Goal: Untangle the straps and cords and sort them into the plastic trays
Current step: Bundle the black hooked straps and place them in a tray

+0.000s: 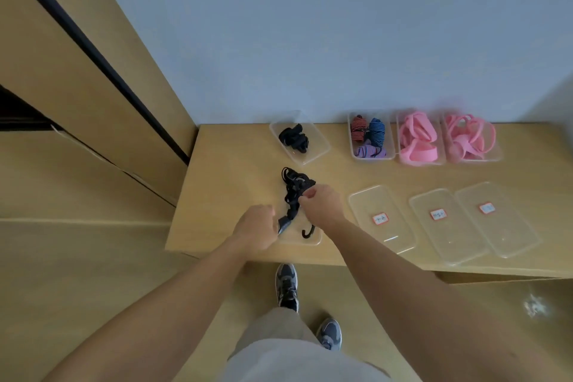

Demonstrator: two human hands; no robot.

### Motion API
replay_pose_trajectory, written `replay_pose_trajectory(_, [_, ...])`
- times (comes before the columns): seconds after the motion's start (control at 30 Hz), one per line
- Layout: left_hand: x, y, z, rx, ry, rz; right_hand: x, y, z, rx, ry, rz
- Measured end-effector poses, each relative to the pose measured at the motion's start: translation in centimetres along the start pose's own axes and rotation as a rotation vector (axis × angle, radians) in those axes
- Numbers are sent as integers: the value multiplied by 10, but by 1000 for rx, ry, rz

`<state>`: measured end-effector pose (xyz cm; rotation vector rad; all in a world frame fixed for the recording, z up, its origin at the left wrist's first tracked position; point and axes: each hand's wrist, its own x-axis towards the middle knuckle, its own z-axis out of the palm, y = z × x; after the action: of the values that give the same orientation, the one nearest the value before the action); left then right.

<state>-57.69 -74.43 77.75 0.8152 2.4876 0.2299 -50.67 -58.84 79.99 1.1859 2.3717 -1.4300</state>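
A tangle of black straps (294,187) lies on the wooden table (235,164), stretched between my two hands. My left hand (255,228) grips its lower end near the table's front edge. My right hand (322,203) pinches the bundle higher up. A black hook (307,232) hangs from the strap over a clear flat lid (313,240) under my hands. Behind, a clear tray (313,146) holds more black straps (294,138).
Three trays stand at the back right: one with striped cords (369,138), two with pink straps (417,141) and pink cords (468,138). Three clear lids with red labels (379,219) lie in front of them. My shoes (286,287) are below the table edge.
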Motion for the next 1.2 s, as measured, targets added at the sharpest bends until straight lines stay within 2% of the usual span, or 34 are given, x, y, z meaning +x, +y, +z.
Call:
replay_pose_trajectory(0.2, [-9,1,29,51,5,0,-33,33,23,333,-143,204])
replay_pose_trajectory(0.4, [11,6,41,110,33,34,-36,35,31,311,-109,180])
replay_pose_trajectory(0.53, [22,3,33,117,-21,59,-27,27,32,323,-50,171])
replay_pose_trajectory(0.6, [25,3,19,25,-65,61,-22,21,30,334,-16,161])
replay_pose_trajectory(0.67, [26,2,0,-205,-117,50,-19,14,23,332,36,145])
replay_pose_trajectory(0.83, [22,-2,-66,-730,-255,42,-14,-14,-3,209,145,-42])
replay_pose_trajectory(0.93, [13,1,-105,-1019,-367,98,-12,-35,-13,28,206,-339])
replay_pose_trajectory(1.0, [9,5,-127,-1112,-422,149,-9,-51,-17,-30,261,-516])
replay_pose_trajectory(1.1, [4,17,-160,-1145,-500,226,-11,-75,-27,-16,357,-676])
replay_pose_trajectory(1.2, [-1,32,-189,-1127,-508,268,-23,-97,-46,53,347,-625])
